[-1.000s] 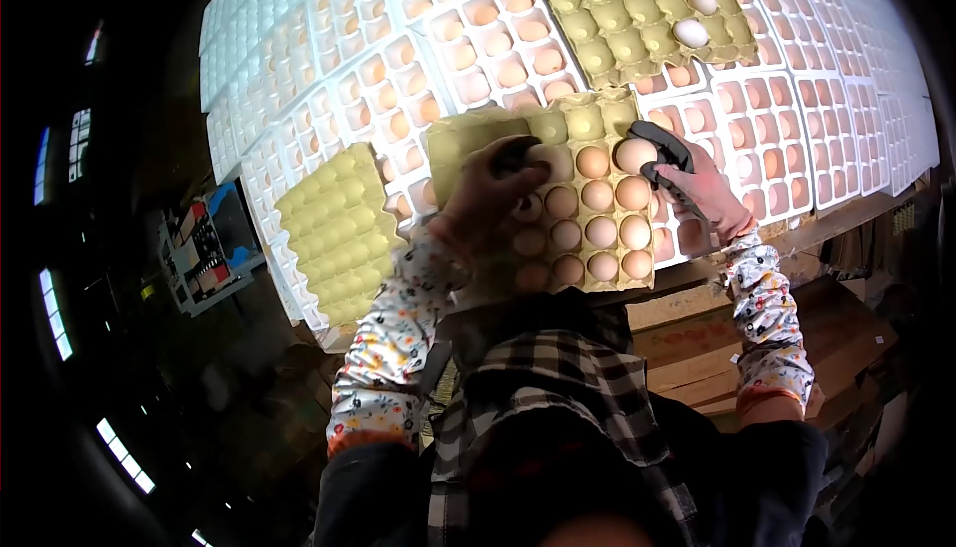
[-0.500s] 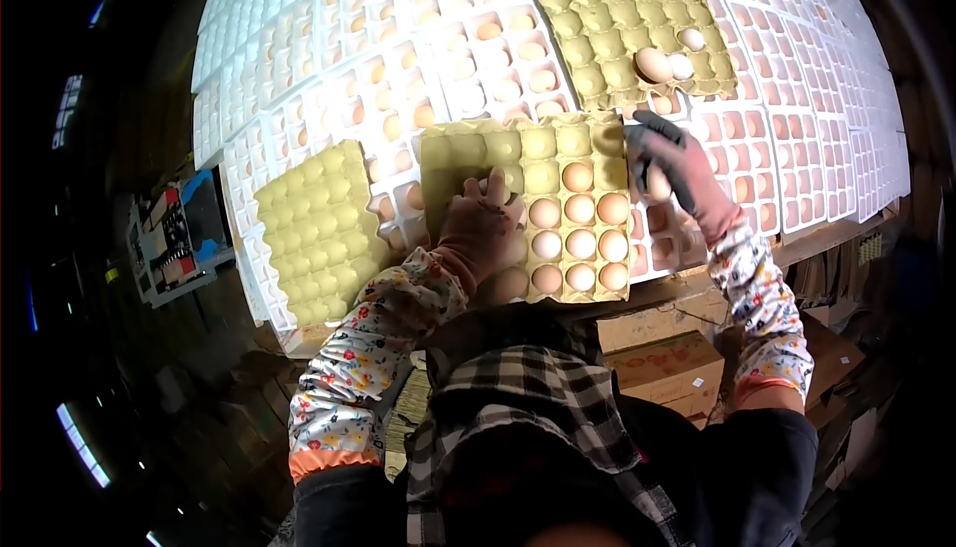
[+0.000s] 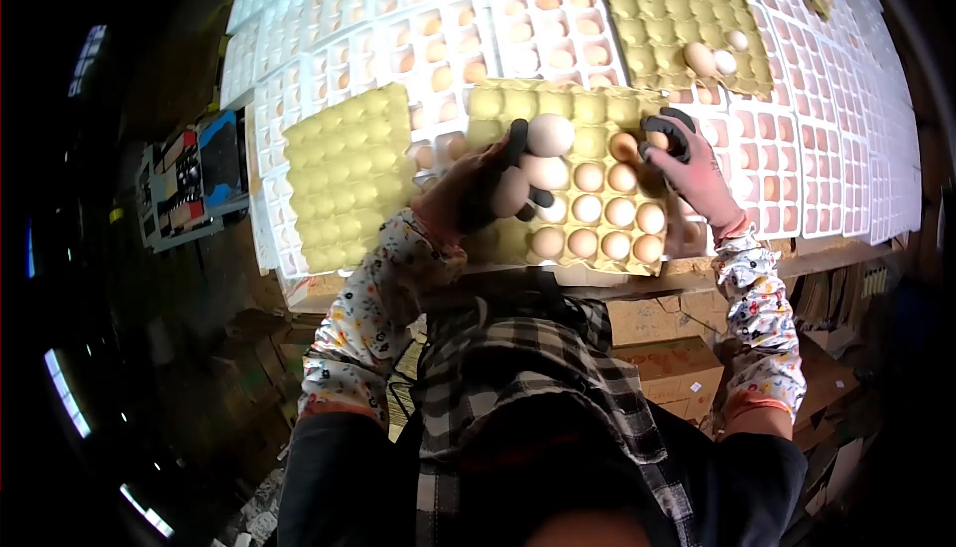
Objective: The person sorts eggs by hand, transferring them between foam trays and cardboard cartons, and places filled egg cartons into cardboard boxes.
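Note:
A yellow-green pulp egg tray [image 3: 488, 104] lies in front of me, with brown eggs in rows on its right and near side. My left hand [image 3: 468, 194], in a dark-palmed glove, is cupped sideways over the tray's left part. Its fingers curl around several eggs [image 3: 544, 172], stacked along the palm. Over the tray's upper right edge, my right hand [image 3: 689, 164] pinches a brown egg [image 3: 657, 139] between thumb and fingers. Just left of that egg, another brown egg [image 3: 624, 146] sits tilted in the tray.
An upside-down or bare pulp tray [image 3: 349, 179] lies to the left. Another pulp tray [image 3: 662, 19] behind holds a few loose eggs [image 3: 700, 58]. White egg trays [image 3: 428, 39] full of eggs cover the table. Cardboard boxes [image 3: 667, 373] stand below its front edge [image 3: 687, 273].
My left hand has turned from palm-down over the tray to sideways, showing several eggs in it. My right hand has moved from beside the tray onto its right edge. The whole view has shifted.

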Available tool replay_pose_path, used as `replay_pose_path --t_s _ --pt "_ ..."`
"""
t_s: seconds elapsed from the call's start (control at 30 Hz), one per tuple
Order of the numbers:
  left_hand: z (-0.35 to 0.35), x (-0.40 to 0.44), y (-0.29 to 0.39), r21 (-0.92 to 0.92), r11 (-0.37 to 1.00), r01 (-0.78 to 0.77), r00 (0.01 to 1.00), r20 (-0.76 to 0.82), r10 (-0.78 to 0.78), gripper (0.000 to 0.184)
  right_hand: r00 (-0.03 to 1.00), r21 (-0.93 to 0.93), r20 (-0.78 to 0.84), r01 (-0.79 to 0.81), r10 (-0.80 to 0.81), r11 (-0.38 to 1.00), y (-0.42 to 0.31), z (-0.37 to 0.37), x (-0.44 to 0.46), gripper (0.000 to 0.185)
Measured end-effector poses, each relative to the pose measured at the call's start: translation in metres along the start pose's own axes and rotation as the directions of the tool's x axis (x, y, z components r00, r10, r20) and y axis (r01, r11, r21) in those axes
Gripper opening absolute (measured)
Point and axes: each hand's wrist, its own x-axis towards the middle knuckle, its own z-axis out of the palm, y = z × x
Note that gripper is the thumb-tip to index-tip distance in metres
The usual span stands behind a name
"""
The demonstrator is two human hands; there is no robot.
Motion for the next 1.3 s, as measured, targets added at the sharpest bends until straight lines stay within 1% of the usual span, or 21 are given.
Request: replay_pose_path --t_s 0.03,0.1,0.17,0.33,0.43,0.47,0.5,0.53,0.57,0.6,0.7,0.73,0.83,0.9,1.0,1.03,1.1,1.13,1.2,1.23,1.3 --pt "-0.001 -0.010 0.000 -0.012 0.999 -0.048 0.999 0.001 0.048 0.053 0.936 -0.468 -0.001 0.311 -0.353 0.827 0.002 0.011 0.010 0.049" --pt "-0.013 -0.023 -0.007 -0.156 0.978 -0.137 0.988 0.048 0.146 0.042 0.980 -0.790 0.131 0.196 -0.153 0.581 -0.021 0.021 0.026 0.045" --pt "-0.027 -0.036 -0.008 -0.284 0.943 -0.171 0.979 0.062 0.196 0.041 0.984 -0.828 0.171 0.118 0.046 0.548 -0.021 0.022 0.046 0.042" --pt "-0.099 -0.062 0.003 -0.531 0.834 -0.148 0.942 0.183 0.283 0.040 0.965 -0.923 0.261 0.258 -0.031 0.286 -0.033 0.034 0.036 0.042" --pt "-0.173 -0.084 0.011 -0.592 0.800 -0.098 0.930 0.231 0.285 0.039 0.993 -0.907 0.111 0.119 -0.045 0.404 -0.031 0.043 0.033 0.046" --pt "-0.203 -0.091 0.010 -0.603 0.794 -0.079 0.940 0.220 0.260 0.039 0.942 -0.893 0.072 0.208 -0.329 0.400 -0.011 0.041 0.033 0.044" --pt "-0.236 -0.101 0.010 -0.606 0.792 -0.072 0.953 0.193 0.234 0.039 0.999 -0.839 -0.025 0.000 -0.039 0.545 -0.008 0.035 0.033 0.043" --pt "-0.281 -0.108 0.003 -0.627 0.774 -0.083 0.979 0.093 0.180 0.039 0.971 -0.442 -0.203 -0.207 0.128 0.873 -0.005 0.038 0.033 0.047" --pt "-0.327 -0.105 0.004 -0.603 0.776 -0.187 0.969 0.018 0.247 0.043 0.899 0.090 -0.245 -0.351 0.362 0.932 -0.009 0.044 0.042 0.050" --pt "-0.367 -0.107 0.025 -0.541 0.789 -0.290 0.952 -0.081 0.295 0.043 0.943 0.415 -0.158 -0.207 0.294 0.886 -0.033 0.067 0.062 0.054" --pt "-0.477 -0.077 0.105 -0.039 0.935 -0.353 0.844 -0.444 0.300 0.032 0.974 0.481 -0.228 0.108 0.005 0.870 -0.151 0.191 0.147 0.055" --pt "-0.508 -0.037 0.121 0.069 0.795 -0.603 0.671 -0.496 0.552 0.036 0.995 0.443 -0.049 -0.060 0.091 0.894 -0.176 0.209 0.200 0.055" --pt "-0.584 0.036 0.188 0.817 0.575 0.039 0.498 -0.515 0.698 0.065 0.997 0.298 0.018 -0.082 0.081 0.951 -0.265 0.302 0.350 0.037" --pt "-0.619 0.082 0.211 0.824 0.517 0.231 0.539 -0.551 0.638 0.069 0.964 -0.047 0.065 0.262 -0.258 0.964 -0.295 0.353 0.446 0.044" --pt "-0.675 0.142 0.219 0.897 0.205 0.392 0.678 -0.432 0.594 0.067 0.709 -0.696 0.276 0.613 -0.649 0.374 -0.316 0.395 0.566 0.052" --pt "-0.701 0.153 0.234 0.953 0.187 0.239 0.826 -0.301 0.477 0.060 0.682 -0.732 0.384 0.636 -0.622 0.246 -0.322 0.400 0.597 0.055" --pt "-0.713 0.155 0.251 0.973 0.178 0.146 0.700 -0.229 0.676 0.044 0.609 -0.599 0.520 0.760 -0.599 0.253 -0.335 0.402 0.647 0.056" --pt "-0.720 0.164 0.262 0.959 0.267 0.093 0.646 -0.263 0.716 0.036 0.757 -0.553 0.533 0.650 -0.379 0.521 -0.348 0.404 0.660 0.054" --pt "-0.741 0.215 0.262 0.983 0.172 -0.060 0.154 -0.162 0.975 0.030 0.810 -0.529 0.578 0.459 -0.093 0.714 -0.361 0.411 0.691 0.050" --pt "-0.756 0.247 0.257 0.974 0.225 -0.009 0.182 -0.219 0.959 0.028 0.809 -0.459 0.577 0.437 -0.114 0.773 -0.356 0.411 0.717 0.049" --pt "-0.772 0.262 0.246 0.893 0.321 -0.314 0.251 -0.249 0.936 0.025 0.919 -0.461 0.393 0.218 -0.023 0.860 -0.362 0.416 0.733 0.042"
